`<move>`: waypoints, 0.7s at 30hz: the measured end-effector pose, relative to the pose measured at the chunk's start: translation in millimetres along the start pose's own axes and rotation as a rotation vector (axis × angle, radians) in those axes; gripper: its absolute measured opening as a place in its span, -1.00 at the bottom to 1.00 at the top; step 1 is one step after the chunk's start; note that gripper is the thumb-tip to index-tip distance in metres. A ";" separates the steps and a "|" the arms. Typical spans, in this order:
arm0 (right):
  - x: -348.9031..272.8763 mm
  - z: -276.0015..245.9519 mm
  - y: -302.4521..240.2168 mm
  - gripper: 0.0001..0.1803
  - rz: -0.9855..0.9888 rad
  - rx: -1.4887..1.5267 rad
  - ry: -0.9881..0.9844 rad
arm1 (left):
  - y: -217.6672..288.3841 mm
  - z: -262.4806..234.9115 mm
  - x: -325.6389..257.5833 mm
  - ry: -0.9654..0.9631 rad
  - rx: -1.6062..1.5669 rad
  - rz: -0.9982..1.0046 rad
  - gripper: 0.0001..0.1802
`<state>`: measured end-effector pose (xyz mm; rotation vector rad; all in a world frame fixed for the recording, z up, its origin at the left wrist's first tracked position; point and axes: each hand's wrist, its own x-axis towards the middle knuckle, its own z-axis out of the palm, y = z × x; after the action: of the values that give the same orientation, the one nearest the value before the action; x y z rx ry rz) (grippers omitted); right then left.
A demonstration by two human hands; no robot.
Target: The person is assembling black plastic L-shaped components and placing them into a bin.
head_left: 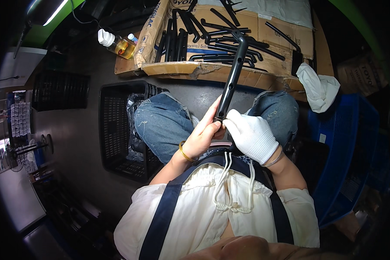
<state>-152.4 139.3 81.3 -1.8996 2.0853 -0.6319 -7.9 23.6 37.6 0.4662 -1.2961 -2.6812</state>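
A glossy black bent plastic tube (232, 79), with holes along its side and a short angled far end, slants up and away in front of my lap. My bare left hand (203, 133) is closed around its near end, thumb on top. In a white knit glove, my right hand (254, 136) pinches at that same near end. Between the gloved fingertips and the tube a thin dark sliver shows, too small to name. Beyond, several similar black tubes (195, 25) lie loose on flattened cardboard.
The tubes lie in a low cardboard tray (177, 69) with a torn front edge. A bottle of yellowish liquid (124, 48) stands at its left. A crumpled white glove (319, 90) hangs at its right corner. A black crate (110, 147) is left, blue crates (340, 160) right.
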 end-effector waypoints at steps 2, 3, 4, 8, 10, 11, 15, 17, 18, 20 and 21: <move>-0.1 -0.7 1.0 -0.78 0.063 0.031 -0.035 | 0.0 -0.2 -0.7 -0.005 -0.017 -0.013 -0.21; -0.4 -1.6 1.4 -0.78 0.143 0.056 -0.091 | -0.1 0.1 -1.3 -0.010 -0.034 -0.026 -0.21; -0.6 -3.0 1.9 -0.78 0.127 0.062 -0.070 | 0.0 0.5 -1.8 -0.010 -0.033 -0.026 -0.21; 0.1 -9.7 5.0 -0.78 0.113 0.071 -0.146 | 0.8 2.1 -4.2 0.005 -0.042 -0.092 -0.22; 0.9 -12.4 6.1 -0.76 0.107 0.077 -0.175 | 1.3 1.8 -4.6 0.021 -0.041 -0.122 -0.22; 1.3 -13.3 6.3 -0.75 0.084 0.070 -0.183 | 1.4 1.2 -4.5 0.005 -0.042 -0.125 -0.22; 0.4 -14.8 7.1 -0.73 0.080 0.053 -0.225 | -0.2 -1.0 -3.7 -0.041 -0.055 -0.143 -0.23; -1.2 -14.5 9.1 -0.75 0.055 0.047 -0.217 | -1.8 -1.2 -3.7 -0.026 -0.045 -0.143 -0.23; -2.1 -14.1 10.3 -0.77 0.028 0.042 -0.211 | -2.5 -0.9 -4.1 -0.026 -0.034 -0.145 -0.24; -2.1 -12.5 14.8 -0.80 0.008 0.079 -0.195 | -3.3 -0.2 -3.9 -0.035 -0.058 -0.144 -0.24; -1.8 -10.9 16.6 -0.81 0.017 0.104 -0.202 | -3.4 0.3 -4.1 -0.061 -0.081 -0.157 -0.25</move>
<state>-171.8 143.6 82.8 -1.8056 1.9038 -0.5105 -4.0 26.9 36.0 0.4991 -1.2071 -2.8859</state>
